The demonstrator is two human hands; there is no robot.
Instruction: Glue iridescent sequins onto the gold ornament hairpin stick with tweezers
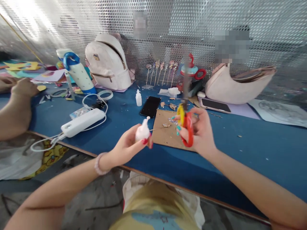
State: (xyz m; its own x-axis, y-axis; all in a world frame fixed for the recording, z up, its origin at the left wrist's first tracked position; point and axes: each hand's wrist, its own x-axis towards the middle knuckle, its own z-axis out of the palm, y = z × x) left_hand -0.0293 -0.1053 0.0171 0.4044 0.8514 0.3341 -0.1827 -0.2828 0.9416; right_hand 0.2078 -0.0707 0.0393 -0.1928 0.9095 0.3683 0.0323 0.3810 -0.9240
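Observation:
My left hand is closed around a small white squeeze bottle, whose thin nozzle points up. In my right hand is a pair of scissors with red and yellow handles. Their blades stand upward and are blurred. Beneath and between both hands lies a brown board on the blue table. On it rests a thin stick with a small ornament at its end, close to the bottle. Some shiny bits lie by the fingertips of my right hand.
Behind the board are a black phone and another small white bottle. A white power strip with looped cable lies left. A backpack, a blue-white flask and a handbag line the mesh wall. Another person's arm rests far left.

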